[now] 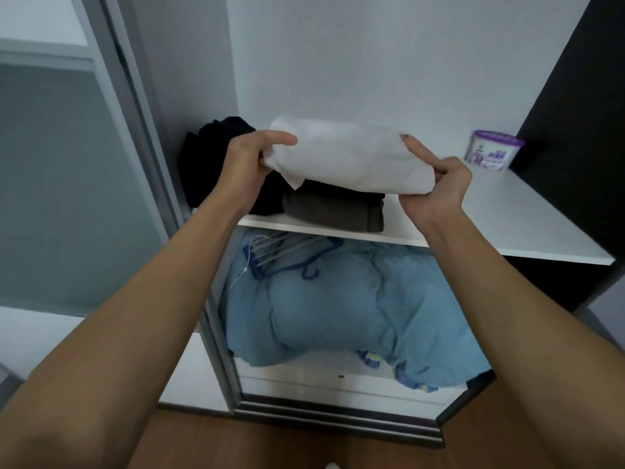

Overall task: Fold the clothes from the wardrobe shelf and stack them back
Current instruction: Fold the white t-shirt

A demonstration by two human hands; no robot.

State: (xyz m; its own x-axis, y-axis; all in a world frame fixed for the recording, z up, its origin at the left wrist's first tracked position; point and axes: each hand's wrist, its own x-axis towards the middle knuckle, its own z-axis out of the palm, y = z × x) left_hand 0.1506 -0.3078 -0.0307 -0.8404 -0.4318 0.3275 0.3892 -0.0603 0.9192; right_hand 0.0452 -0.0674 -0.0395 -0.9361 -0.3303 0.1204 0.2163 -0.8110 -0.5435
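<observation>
Both hands hold a folded white garment [351, 157] over the wardrobe shelf [527, 218], the left hand [252, 157] pinching its left end and the right hand [436, 184] curled round its right end. It sits just above a folded grey garment [334, 208] on the shelf, with a black garment [209, 164] beside that. A purple tub [492, 150] stands far right; a blue duvet [341, 309] fills the compartment below.

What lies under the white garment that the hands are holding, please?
A folded grey garment sits on the shelf beneath the white garment. Its top is covered, so contact cannot be told.
</observation>
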